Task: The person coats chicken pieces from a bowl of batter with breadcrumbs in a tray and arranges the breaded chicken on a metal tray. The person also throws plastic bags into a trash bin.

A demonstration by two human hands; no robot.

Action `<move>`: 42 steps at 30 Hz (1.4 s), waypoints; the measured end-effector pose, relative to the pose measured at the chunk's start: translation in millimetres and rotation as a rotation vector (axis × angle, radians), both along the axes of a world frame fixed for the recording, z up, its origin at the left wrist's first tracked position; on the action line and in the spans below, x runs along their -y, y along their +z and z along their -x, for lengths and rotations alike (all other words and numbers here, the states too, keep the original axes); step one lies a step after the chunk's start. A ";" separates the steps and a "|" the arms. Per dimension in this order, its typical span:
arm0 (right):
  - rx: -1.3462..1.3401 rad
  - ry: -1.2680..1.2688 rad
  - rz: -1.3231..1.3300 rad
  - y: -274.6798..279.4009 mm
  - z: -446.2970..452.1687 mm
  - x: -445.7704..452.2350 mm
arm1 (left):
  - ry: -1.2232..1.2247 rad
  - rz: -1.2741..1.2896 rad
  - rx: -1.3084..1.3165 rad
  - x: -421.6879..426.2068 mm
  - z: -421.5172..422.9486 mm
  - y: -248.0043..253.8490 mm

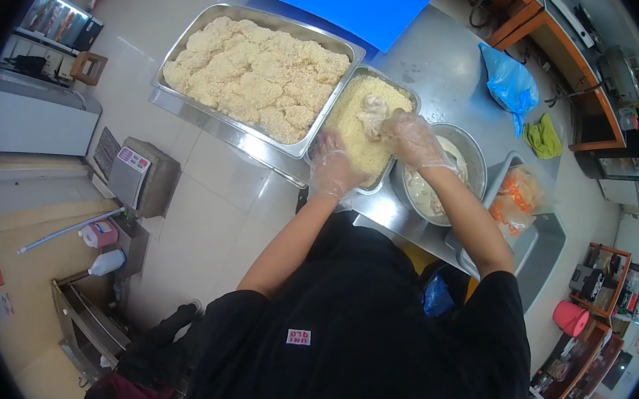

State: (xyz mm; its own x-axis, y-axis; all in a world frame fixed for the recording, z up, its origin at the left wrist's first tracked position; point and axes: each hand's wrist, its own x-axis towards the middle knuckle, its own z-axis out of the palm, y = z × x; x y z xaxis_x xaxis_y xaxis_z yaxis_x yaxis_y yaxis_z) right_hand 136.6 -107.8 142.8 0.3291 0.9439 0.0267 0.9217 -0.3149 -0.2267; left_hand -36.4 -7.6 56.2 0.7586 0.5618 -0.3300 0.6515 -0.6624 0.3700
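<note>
My right hand (412, 141), in a clear plastic glove, grips a pale, batter-coated piece of food (374, 112) over a metal tray of yellowish breadcrumbs (364, 141). What lies under the batter is hidden. My left hand (333, 169), gloved too, rests at the near left edge of the crumbs, with its fingers stretched out and its thumb apart. Beyond it a larger steel pan (297, 150) is filled with crumb-coated pieces (255, 72). To the right, partly below my right forearm, stands a round metal bowl (475, 159) with whitish batter (421, 190) and pieces in it.
A blue board (348, 3) lies at the table's far side. On the right are a blue plastic bag (509, 84), a green cloth (542, 137) and a grey tub (548, 252) beside a bag with orange contents (515, 197). A scale (133, 170) stands at left.
</note>
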 end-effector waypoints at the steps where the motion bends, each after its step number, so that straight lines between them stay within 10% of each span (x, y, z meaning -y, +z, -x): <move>1: -0.066 -0.046 -0.043 7.6 0.2 6.9 | 0.007 0.000 0.004 0.0 -1.4 -0.9; 27: -0.464 -0.577 -0.335 -21.6 -32.2 132.5 | 0.212 0.066 0.016 -23.2 -28.1 -43.8; 42: -0.523 -0.583 -0.364 -45.4 -41.3 142.0 | 0.065 0.003 0.244 -30.8 -83.3 38.8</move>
